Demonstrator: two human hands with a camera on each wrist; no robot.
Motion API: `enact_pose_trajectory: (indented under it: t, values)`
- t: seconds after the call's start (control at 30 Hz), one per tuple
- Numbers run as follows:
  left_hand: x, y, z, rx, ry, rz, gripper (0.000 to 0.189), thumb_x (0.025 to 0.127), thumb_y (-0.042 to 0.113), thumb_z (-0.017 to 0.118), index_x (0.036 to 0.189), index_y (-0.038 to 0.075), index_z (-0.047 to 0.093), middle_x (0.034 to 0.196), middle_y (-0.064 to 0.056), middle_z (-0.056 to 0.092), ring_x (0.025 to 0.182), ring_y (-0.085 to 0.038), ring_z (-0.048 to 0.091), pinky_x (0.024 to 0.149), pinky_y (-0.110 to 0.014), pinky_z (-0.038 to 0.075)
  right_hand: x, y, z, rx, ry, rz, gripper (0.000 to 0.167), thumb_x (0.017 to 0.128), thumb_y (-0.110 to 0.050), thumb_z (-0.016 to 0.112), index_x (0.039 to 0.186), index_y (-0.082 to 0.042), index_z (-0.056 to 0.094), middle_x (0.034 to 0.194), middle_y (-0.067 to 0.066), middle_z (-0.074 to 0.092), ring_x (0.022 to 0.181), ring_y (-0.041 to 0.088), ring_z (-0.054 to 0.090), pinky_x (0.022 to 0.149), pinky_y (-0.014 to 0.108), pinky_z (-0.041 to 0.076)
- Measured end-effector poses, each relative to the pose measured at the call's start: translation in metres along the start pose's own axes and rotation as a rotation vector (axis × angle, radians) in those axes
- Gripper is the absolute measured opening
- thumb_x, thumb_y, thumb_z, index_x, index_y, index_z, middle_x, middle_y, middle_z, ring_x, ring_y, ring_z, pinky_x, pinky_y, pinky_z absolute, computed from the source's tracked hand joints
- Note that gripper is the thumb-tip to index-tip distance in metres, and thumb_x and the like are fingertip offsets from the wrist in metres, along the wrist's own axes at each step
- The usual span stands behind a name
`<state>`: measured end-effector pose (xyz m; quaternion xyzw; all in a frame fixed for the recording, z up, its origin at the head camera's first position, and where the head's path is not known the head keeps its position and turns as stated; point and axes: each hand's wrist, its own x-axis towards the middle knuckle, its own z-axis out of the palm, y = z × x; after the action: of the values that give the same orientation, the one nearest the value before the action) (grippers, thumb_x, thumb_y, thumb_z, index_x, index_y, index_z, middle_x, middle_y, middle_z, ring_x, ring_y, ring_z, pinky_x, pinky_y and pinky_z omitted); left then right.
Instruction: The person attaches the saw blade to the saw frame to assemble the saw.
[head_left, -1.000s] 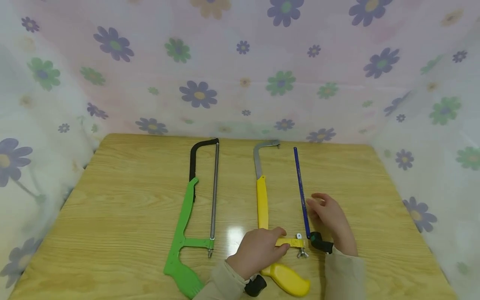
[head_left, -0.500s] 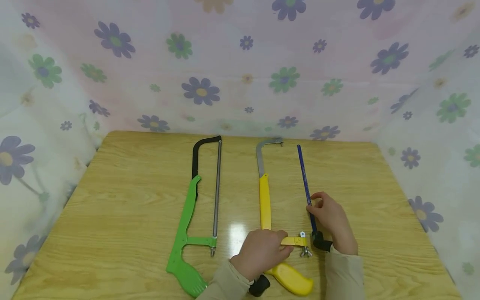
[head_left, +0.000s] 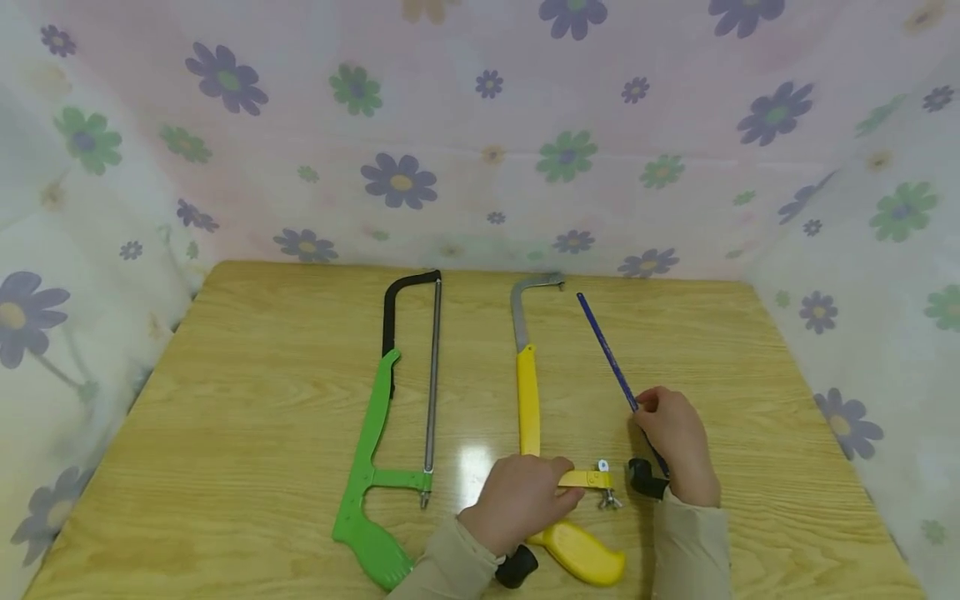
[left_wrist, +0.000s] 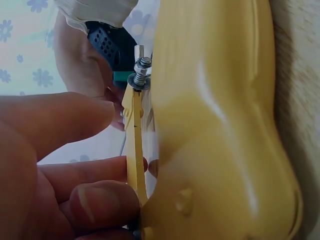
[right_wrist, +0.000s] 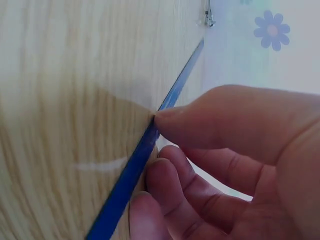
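A yellow hacksaw frame (head_left: 528, 400) with a grey front arm lies on the table without a blade across it. My left hand (head_left: 517, 500) grips it near the short crossbar, its fingers curled about the yellow metal; the thumb stands off in the left wrist view. At the crossbar's end is a wing nut (head_left: 609, 500). Right of the frame, my right hand (head_left: 678, 437) pinches a blue hacksaw blade (head_left: 606, 352) between thumb and fingers. The blade slants, far end toward the frame, near end partly behind the hand. In the right wrist view, the blade (right_wrist: 125, 185) runs under the thumb tip.
To the left lies a green hacksaw (head_left: 371, 425) with a black front arm and a grey blade fitted. The wooden table (head_left: 262, 400) is bounded behind and at both sides by a flowered curtain (head_left: 450, 192). A black wrist camera (head_left: 647, 477) sits by the right wrist.
My right hand has gone from beside the blade to pinching it. The blade has turned, its far end shifting left and its near end right. The left hand stays on the yellow frame.
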<state>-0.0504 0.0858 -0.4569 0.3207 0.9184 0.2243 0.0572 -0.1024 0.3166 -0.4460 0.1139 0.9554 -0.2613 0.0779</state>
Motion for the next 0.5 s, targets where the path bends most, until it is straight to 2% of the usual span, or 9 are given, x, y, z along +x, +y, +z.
enact_pose_trajectory:
  t: [0.27, 0.5]
  values:
    - [-0.0009, -0.0020, 0.0016, 0.009, 0.022, 0.001, 0.030, 0.085, 0.046, 0.054, 0.102, 0.024, 0.066, 0.071, 0.010, 0.064, 0.046, -0.001, 0.047, 0.035, -0.018, 0.028, 0.0003, 0.0008, 0.0007, -0.007, 0.034, 0.016, 0.028, 0.078, -0.006, 0.049, 0.102, 0.006, 0.058, 0.093, 0.020, 0.057, 0.078, 0.030, 0.052, 0.066, 0.041, 0.040]
    - [-0.0010, -0.0019, 0.0018, -0.018, -0.034, 0.003, 0.035, 0.085, 0.049, 0.052, 0.107, 0.024, 0.065, 0.072, 0.010, 0.065, 0.047, -0.001, 0.047, 0.038, -0.019, 0.030, -0.0040, 0.0072, 0.0032, -0.009, 0.116, 0.090, 0.025, 0.081, -0.009, 0.050, 0.099, 0.006, 0.059, 0.094, 0.022, 0.048, 0.079, 0.031, 0.046, 0.065, 0.041, 0.038]
